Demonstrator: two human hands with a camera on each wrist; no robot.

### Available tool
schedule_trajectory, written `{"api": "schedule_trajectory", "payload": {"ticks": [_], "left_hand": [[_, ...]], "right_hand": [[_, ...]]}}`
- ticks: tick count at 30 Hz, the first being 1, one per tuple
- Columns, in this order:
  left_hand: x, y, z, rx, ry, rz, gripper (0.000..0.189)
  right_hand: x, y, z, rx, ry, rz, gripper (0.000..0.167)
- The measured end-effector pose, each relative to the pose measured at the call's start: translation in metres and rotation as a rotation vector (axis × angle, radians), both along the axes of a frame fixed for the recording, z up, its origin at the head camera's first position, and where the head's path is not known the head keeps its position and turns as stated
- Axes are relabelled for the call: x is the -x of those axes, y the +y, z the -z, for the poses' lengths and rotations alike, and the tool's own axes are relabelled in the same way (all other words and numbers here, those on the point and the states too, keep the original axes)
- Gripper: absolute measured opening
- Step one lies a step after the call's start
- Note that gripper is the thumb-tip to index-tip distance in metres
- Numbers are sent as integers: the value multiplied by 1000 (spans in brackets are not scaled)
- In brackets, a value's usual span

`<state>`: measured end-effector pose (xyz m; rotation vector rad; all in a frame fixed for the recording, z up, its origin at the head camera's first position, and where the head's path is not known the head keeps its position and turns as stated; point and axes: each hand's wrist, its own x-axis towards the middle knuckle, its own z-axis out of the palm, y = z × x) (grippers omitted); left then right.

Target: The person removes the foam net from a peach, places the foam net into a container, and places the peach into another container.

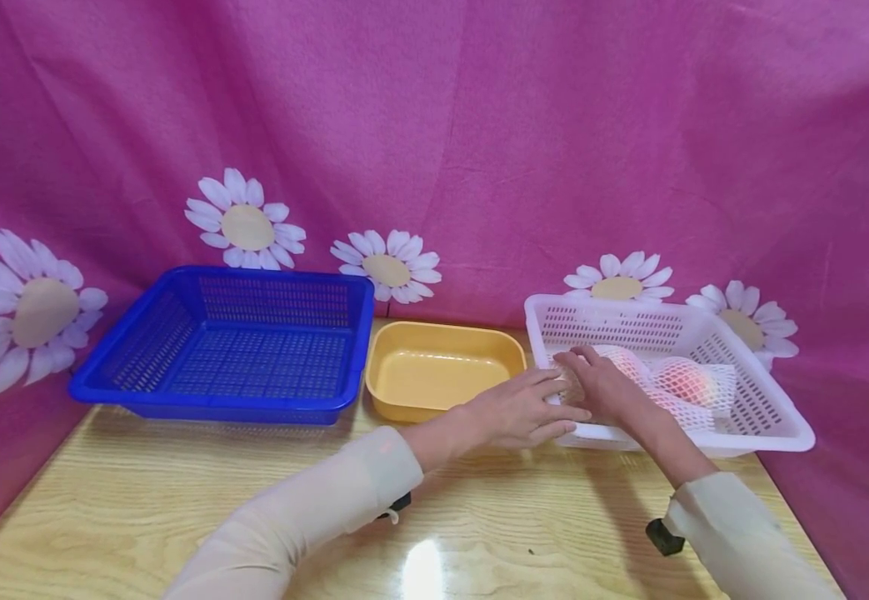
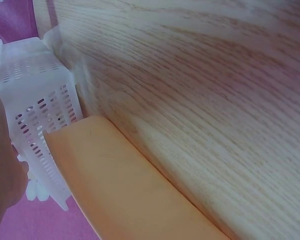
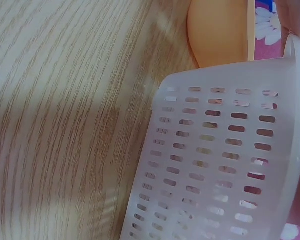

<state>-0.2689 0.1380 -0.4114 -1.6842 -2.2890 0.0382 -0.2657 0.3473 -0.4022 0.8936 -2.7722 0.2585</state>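
Fruit in white foam netting [image 1: 685, 383], at least 2 pieces with pink and orange tones, lies inside the white basket [image 1: 767, 439], toward its middle. At that basket's left end, the person's 2 hands meet around a brownish item [image 1: 571, 387], mostly hidden between them. The left hand [image 1: 527, 410] reaches over the near left rim with its fingers loosely extended and spread, the upper ones beside the brownish item. The right hand [image 1: 605, 385] arches in from above, fingers bent over that item; whether they grasp it cannot be told. A yellow tub [image 1: 445, 379] stands just left of the white basket, and a blue basket [image 1: 272, 358] farther left. All 3 containers stand on a wood-grain table [image 1: 104, 508] before a magenta cloth [image 1: 479, 125] printed with daisies.
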Motion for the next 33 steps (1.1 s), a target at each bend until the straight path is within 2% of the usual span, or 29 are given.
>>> {"api": "schedule_trajectory", "payload": {"ticks": [6, 12, 15, 21, 29, 33], "left_hand": [[1, 0, 0, 9, 0, 8, 43], [1, 1, 0, 24, 6, -3, 44], [0, 0, 0, 27, 17, -4, 44], [-1, 0, 1, 19, 9, -7, 43], [-1, 0, 2, 25, 5, -19, 44], [-1, 0, 2, 26, 3, -28, 43]], "right_hand": [[1, 0, 0, -9, -56, 34, 68], [0, 3, 0, -19, -27, 8, 74], [-1, 3, 0, -28, -36, 14, 72], [-4, 0, -4, -75, -92, 62, 66], [-6, -3, -8, -111, -178, 141, 73], [-6, -2, -9, -107, -179, 144, 70]]}}
